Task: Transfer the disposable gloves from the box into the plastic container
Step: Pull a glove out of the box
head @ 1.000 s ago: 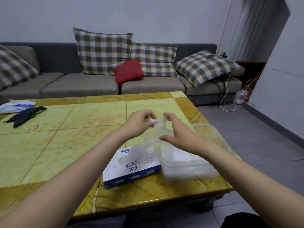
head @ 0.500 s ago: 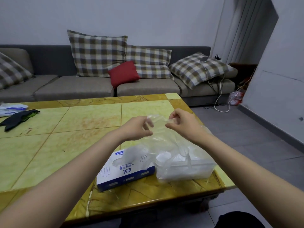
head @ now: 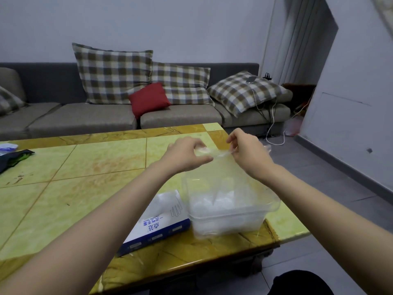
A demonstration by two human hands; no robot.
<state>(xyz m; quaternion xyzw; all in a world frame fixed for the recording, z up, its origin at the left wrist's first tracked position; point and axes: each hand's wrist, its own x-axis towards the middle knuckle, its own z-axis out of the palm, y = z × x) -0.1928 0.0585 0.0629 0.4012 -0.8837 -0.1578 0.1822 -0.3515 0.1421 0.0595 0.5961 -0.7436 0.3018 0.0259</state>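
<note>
- Table (head: 95, 162), yellow-green tiles with an amber border, lies beneath the left hand (head: 187, 155) and the right hand (head: 248, 152).
- Dark cloth (head: 12, 157) and white packet (head: 7, 147) lie on the table, far to the left of the left hand.
- Grey sofa (head: 85, 118) stands beyond both hands and bears plaid cushions (head: 112, 75) and one red cushion (head: 148, 99).
- Phone (head: 251, 79) rests on the plaid cushion beyond the right hand; a white cable (head: 271, 133) trails down to the grey floor (head: 319, 188).

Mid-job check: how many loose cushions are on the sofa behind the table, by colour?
Checked cushions: 4 (one cut off at the left edge)
Red cushion: 1
Total: 5
</note>
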